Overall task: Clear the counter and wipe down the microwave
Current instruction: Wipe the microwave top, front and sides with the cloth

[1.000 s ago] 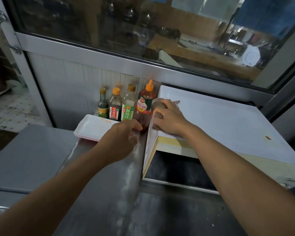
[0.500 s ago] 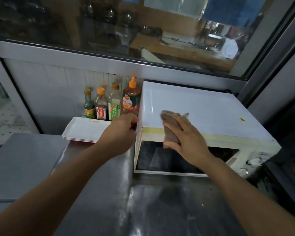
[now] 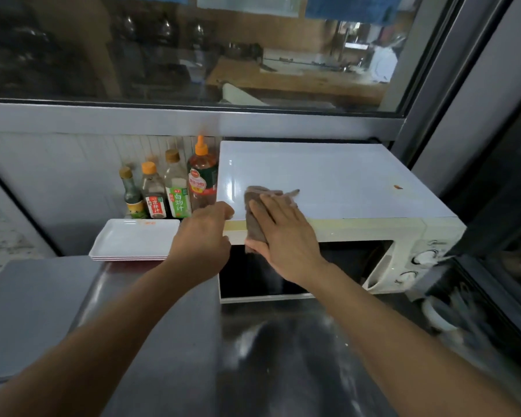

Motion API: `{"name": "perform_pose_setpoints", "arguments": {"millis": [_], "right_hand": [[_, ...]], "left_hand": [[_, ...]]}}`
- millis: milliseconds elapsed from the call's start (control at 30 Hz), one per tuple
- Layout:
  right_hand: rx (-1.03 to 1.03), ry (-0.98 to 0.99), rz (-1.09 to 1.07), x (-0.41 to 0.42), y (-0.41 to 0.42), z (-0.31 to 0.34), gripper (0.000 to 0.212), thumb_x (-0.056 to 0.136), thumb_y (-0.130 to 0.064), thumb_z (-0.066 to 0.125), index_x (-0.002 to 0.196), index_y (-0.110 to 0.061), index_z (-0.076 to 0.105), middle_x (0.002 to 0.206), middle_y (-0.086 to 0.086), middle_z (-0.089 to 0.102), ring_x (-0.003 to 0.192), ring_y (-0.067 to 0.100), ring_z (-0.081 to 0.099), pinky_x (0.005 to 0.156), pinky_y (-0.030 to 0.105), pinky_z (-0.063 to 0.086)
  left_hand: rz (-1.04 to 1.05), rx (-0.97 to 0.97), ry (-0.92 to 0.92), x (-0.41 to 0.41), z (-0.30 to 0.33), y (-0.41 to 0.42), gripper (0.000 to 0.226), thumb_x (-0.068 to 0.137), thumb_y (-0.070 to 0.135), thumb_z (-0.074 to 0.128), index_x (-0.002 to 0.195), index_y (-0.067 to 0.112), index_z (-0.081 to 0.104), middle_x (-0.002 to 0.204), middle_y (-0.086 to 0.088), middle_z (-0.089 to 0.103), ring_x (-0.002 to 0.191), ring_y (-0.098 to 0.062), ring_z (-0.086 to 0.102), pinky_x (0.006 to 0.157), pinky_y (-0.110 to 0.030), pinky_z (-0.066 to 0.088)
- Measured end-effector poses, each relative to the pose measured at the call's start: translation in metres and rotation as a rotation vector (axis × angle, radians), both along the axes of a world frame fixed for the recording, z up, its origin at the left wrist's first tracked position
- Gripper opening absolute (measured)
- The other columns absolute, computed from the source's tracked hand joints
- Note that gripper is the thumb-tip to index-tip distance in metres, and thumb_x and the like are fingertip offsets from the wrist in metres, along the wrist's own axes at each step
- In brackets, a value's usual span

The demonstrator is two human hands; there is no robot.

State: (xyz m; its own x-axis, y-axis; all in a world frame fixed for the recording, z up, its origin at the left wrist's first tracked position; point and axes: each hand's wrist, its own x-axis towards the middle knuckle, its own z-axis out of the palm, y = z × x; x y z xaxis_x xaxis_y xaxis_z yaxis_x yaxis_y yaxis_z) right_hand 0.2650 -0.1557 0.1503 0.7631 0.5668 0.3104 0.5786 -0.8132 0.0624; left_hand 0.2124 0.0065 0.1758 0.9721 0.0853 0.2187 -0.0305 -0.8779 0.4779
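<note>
A white microwave (image 3: 343, 182) stands on the steel counter (image 3: 253, 356) against the window wall. A brown cloth (image 3: 254, 203) lies over its top front edge near the left corner and hangs onto the door. My right hand (image 3: 283, 233) presses flat on the cloth with straight fingers. My left hand (image 3: 202, 236) has its fingers curled round the microwave's front left corner, thumb side on the top edge. A small orange spot (image 3: 398, 186) marks the top at the right.
Several sauce bottles (image 3: 175, 188) stand in a row left of the microwave, against the wall. Stacked white trays (image 3: 133, 239) lie in front of them. A container with utensils (image 3: 451, 314) sits at the right, below the microwave's dials (image 3: 424, 257).
My right hand with the cloth slid from the microwave's back left corner forward to its front edge and draped over the door. My left hand stayed at the front left corner.
</note>
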Motion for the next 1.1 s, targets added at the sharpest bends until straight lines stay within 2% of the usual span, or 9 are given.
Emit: {"name": "perform_pose_setpoints", "arguments": {"millis": [100, 233, 500, 733, 833, 900, 933, 1033, 1100], "right_hand": [[0.039, -0.01, 0.064, 0.006, -0.037, 0.003, 0.063, 0.09, -0.049, 0.05, 0.145, -0.022, 0.034, 0.152, 0.004, 0.034, 0.141, 0.025, 0.028, 0.114, 0.038, 0.019], [0.062, -0.031, 0.002, 0.02, -0.108, 0.001, 0.06, 0.088, -0.046, 0.054, 0.141, -0.02, 0.041, 0.147, 0.006, 0.041, 0.136, 0.028, 0.036, 0.11, 0.043, 0.024], [0.105, -0.031, -0.077, 0.045, -0.23, -0.004, 0.06, 0.089, -0.049, 0.052, 0.142, -0.022, 0.04, 0.15, 0.002, 0.036, 0.138, 0.021, 0.034, 0.113, 0.042, 0.017], [0.298, -0.055, -0.109, 0.059, -0.307, -0.008, 0.055, 0.088, -0.036, 0.06, 0.137, -0.014, 0.047, 0.144, 0.005, 0.042, 0.134, 0.026, 0.037, 0.112, 0.049, 0.025], [0.514, 0.053, -0.128, 0.062, -0.334, -0.016, 0.055, 0.091, -0.031, 0.057, 0.141, -0.016, 0.041, 0.144, 0.004, 0.04, 0.126, 0.024, 0.044, 0.107, 0.043, 0.035], [0.722, 0.175, -0.102, 0.062, -0.339, -0.022, 0.055, 0.093, -0.029, 0.054, 0.144, -0.026, 0.035, 0.139, 0.001, 0.043, 0.11, 0.01, 0.051, 0.096, 0.024, 0.045], [0.83, 0.246, -0.082, 0.062, -0.338, -0.025, 0.055, 0.094, -0.029, 0.052, 0.145, -0.033, 0.031, 0.132, 0.001, 0.047, 0.098, 0.007, 0.055, 0.087, 0.016, 0.048], [1.207, 0.434, -0.039, 0.055, -0.327, -0.042, 0.052, 0.098, -0.023, 0.045, 0.143, -0.043, 0.029, 0.091, 0.004, 0.06, 0.065, 0.011, 0.057, 0.063, 0.023, 0.053], [1.267, 0.359, -0.104, 0.048, -0.318, -0.058, 0.047, 0.098, -0.021, 0.042, 0.142, -0.035, 0.032, 0.085, -0.005, 0.062, 0.066, 0.0, 0.059, 0.06, 0.009, 0.047]], "left_hand": [[0.055, 0.117, -0.057, 0.002, -0.001, -0.02, 0.04, 0.082, 0.006, 0.054, 0.12, 0.019, 0.05, 0.124, -0.004, 0.055, 0.114, -0.023, 0.046, 0.095, -0.039, 0.039], [0.011, 0.154, -0.089, 0.008, -0.005, -0.066, 0.043, 0.082, 0.004, 0.048, 0.121, 0.021, 0.051, 0.133, 0.002, 0.049, 0.124, -0.02, 0.037, 0.101, -0.04, 0.029], [-0.171, 0.178, -0.13, 0.034, -0.007, -0.171, 0.053, 0.085, 0.003, 0.048, 0.134, 0.022, 0.046, 0.143, 0.003, 0.042, 0.133, -0.019, 0.031, 0.108, -0.039, 0.022], [-0.21, 0.175, -0.179, 0.055, -0.011, -0.235, 0.046, 0.079, 0.0, 0.052, 0.122, 0.016, 0.058, 0.13, -0.002, 0.053, 0.119, -0.026, 0.043, 0.096, -0.035, 0.03], [-0.142, 0.145, -0.208, 0.057, -0.015, -0.244, 0.04, 0.073, -0.003, 0.057, 0.109, 0.011, 0.063, 0.117, -0.006, 0.057, 0.105, -0.031, 0.049, 0.085, -0.038, 0.039], [-0.135, 0.141, -0.22, 0.057, -0.017, -0.246, 0.039, 0.069, -0.006, 0.058, 0.105, 0.009, 0.064, 0.111, -0.008, 0.058, 0.098, -0.033, 0.05, 0.08, -0.039, 0.043], [-0.131, 0.14, -0.224, 0.057, -0.017, -0.247, 0.04, 0.068, -0.006, 0.058, 0.105, 0.008, 0.064, 0.11, -0.008, 0.058, 0.096, -0.033, 0.05, 0.079, -0.04, 0.044], [-0.118, 0.162, -0.233, 0.054, -0.019, -0.248, 0.043, 0.067, -0.007, 0.06, 0.108, 0.008, 0.065, 0.11, -0.009, 0.058, 0.095, -0.034, 0.05, 0.079, -0.041, 0.045], [-0.113, 0.174, -0.246, 0.052, -0.021, -0.249, 0.046, 0.066, -0.008, 0.06, 0.109, 0.007, 0.065, 0.111, -0.01, 0.058, 0.095, -0.035, 0.051, 0.08, -0.041, 0.044]]}}
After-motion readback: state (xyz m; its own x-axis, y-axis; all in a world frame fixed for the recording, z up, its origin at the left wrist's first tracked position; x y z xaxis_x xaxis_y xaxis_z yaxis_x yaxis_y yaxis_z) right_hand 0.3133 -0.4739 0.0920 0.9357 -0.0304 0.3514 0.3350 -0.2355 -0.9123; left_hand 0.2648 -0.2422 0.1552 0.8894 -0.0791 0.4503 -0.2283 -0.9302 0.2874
